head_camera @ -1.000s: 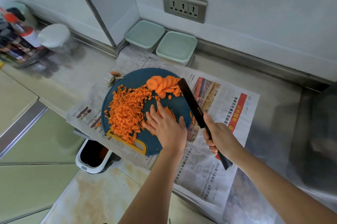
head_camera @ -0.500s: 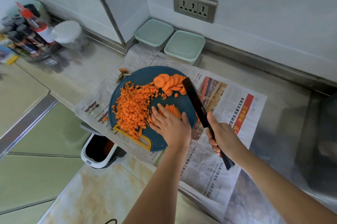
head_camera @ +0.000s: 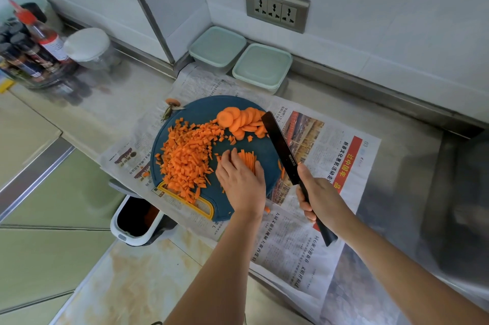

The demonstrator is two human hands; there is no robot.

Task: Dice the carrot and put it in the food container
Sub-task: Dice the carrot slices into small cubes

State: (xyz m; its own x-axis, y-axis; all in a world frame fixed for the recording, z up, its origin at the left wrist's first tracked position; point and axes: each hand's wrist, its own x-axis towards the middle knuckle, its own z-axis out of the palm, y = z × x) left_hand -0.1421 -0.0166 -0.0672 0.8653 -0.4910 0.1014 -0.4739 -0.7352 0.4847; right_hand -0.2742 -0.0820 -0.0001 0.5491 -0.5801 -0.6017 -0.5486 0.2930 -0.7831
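The left hand [head_camera: 242,181] presses with straight fingers on the carrot strips [head_camera: 249,158], whose length runs away from the person, while the right hand [head_camera: 321,196] grips the knife [head_camera: 281,147] just to their right, its blade nearly parallel to them, not across.

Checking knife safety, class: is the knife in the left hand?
No, the right hand grips the knife; the left hand rests on carrot sticks.
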